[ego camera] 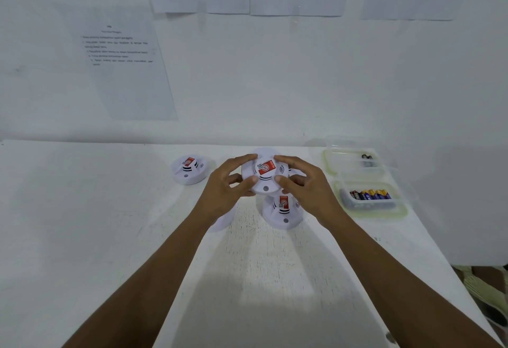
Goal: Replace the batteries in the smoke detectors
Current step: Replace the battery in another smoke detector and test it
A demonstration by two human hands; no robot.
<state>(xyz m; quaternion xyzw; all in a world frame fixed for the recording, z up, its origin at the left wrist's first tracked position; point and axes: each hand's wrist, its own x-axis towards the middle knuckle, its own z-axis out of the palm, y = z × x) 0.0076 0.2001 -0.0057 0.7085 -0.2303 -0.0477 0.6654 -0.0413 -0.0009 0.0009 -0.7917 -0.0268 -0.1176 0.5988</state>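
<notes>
I hold a round white smoke detector (264, 175) with a red label above the table, its face toward me. My left hand (229, 182) grips its left rim and my right hand (303, 182) grips its right rim. A second detector (283, 211) lies on the table just below the held one. A third detector (189, 168) sits further left. Part of another white detector (224, 222) shows under my left wrist, mostly hidden.
Two clear plastic containers stand at the right of the white table: the near one (369, 210) holds several batteries (369, 195), the far one (349, 167) holds a couple of batteries (367, 156). Printed sheets hang on the wall behind. The table's right edge (450, 265) is close.
</notes>
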